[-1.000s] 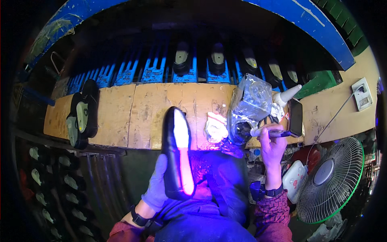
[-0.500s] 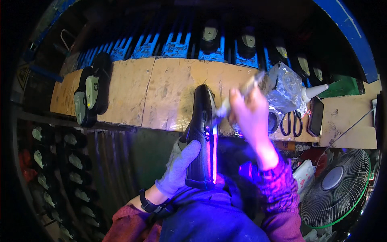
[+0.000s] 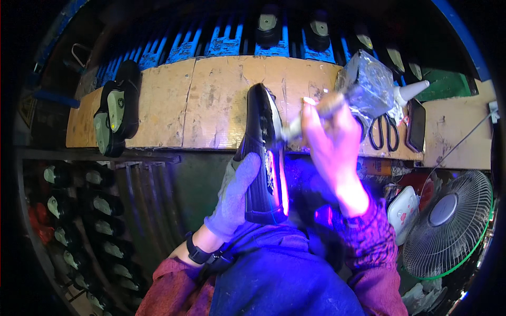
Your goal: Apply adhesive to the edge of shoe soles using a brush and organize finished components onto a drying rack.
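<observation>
"What do the fingers have?"
"On my feed, the gloved left hand (image 3: 237, 187) curls its fingers round a black shoe (image 3: 257, 137), which extends beyond them; the bare right hand (image 3: 334, 134) closes its fingers on a blurred brush (image 3: 293, 128)."
"Farther out?"
"I see scissors (image 3: 391, 134) right of those."

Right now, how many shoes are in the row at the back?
5 showing: two shoes around top centre, three more further right. Others may hide in the dark.

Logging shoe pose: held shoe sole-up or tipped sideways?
Tipped sideways: black shoe shows its side, pale underside only a strip at right.
</observation>
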Motion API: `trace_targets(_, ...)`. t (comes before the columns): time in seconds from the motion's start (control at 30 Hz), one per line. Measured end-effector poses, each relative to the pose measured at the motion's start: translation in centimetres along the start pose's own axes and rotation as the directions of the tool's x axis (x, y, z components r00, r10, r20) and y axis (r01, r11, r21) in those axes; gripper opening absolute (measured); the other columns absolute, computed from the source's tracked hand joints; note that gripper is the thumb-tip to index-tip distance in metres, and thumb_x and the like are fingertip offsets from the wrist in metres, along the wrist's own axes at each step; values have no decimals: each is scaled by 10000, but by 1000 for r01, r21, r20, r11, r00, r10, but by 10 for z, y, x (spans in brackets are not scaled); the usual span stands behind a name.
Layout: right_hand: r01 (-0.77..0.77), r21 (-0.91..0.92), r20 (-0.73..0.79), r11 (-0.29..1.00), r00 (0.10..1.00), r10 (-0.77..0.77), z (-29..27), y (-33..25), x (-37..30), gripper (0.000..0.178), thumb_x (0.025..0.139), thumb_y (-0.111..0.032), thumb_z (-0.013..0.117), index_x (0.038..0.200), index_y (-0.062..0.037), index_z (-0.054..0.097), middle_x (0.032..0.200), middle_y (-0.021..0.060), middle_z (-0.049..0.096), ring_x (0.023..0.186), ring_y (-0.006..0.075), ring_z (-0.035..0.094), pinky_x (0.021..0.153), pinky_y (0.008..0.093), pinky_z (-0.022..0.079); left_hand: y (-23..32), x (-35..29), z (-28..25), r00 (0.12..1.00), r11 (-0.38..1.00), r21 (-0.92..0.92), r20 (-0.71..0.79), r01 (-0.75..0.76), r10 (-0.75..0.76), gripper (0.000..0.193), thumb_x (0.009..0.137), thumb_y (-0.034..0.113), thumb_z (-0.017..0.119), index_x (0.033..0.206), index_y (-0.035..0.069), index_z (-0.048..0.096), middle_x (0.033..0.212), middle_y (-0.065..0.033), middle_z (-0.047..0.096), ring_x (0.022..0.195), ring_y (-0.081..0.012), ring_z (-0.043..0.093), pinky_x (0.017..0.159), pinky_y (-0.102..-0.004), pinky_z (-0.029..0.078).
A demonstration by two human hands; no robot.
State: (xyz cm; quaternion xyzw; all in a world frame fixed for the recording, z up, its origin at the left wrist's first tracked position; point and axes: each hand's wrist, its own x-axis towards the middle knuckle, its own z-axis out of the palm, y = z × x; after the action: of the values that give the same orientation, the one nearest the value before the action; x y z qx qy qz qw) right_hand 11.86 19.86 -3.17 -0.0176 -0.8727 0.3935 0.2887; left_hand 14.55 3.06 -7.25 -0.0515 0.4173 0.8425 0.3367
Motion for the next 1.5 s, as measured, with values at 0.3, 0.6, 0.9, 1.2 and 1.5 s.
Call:
trace_targets(0.3, -181, 221, 300, 958, 948, 109, -35, -34, -36, 176, 758, -113, 686, 727, -43, 528, 576, 88, 542, 546, 263, 609, 514, 325, 479, -9, -2, 0, 994, 956, -273, 21, 108, -106, 470, 942, 426, 464, 1203, 37, 507, 980, -78, 633, 788, -169, 636, 699, -294, 528)
trace_targets(0.6, 424, 509, 413, 749, 644, -644, -60, -63, 18, 234, 761, -223, 706, 797, -99, 512, 647, 60, 493, 560, 246, 529, 534, 332, 429, -9, -8, -9, 863, 717, 567, -23, -405, 505, 503, 901, 340, 551, 1295, 44, 450, 1310, -106, 488, 1197, -228, 478, 1014, -352, 377)
trace_targets(0.9, 417, 591, 414, 690, 577, -704, -60, -61, 41, 222, 691, -125, 719, 888, -90, 623, 846, 64, 614, 798, 247, 597, 698, 321, 481, 26, -9, -32, 718, -9, 860, 432, -511, 546, 524, 752, 285, 700, 1194, 54, 539, 1175, -94, 581, 1126, -232, 542, 909, -355, 436)
trace_targets(1.2, 189, 791, 426, 581, 512, -746, -39, -20, 64, 147, 807, -97, 646, 924, -23, 596, 867, 99, 624, 846, 244, 619, 744, 331, 482, 7, -7, -40, 897, 354, 902, 74, -246, 435, 451, 829, 172, 627, 1239, 33, 503, 1163, -110, 592, 1106, -247, 553, 963, -380, 408)
trace_targets(1.5, -149, 571, 156, 807, 985, 72, -75, 25, 31, 177, 869, -86, 574, 1021, -20, 513, 933, 120, 603, 831, 195, 609, 724, 317, 509, 93, 18, 5, 1000, 917, -398, -14, 7, -14, 409, 952, 213, 490, 1316, 30, 450, 1280, -121, 530, 1170, -213, 516, 1020, -316, 389)
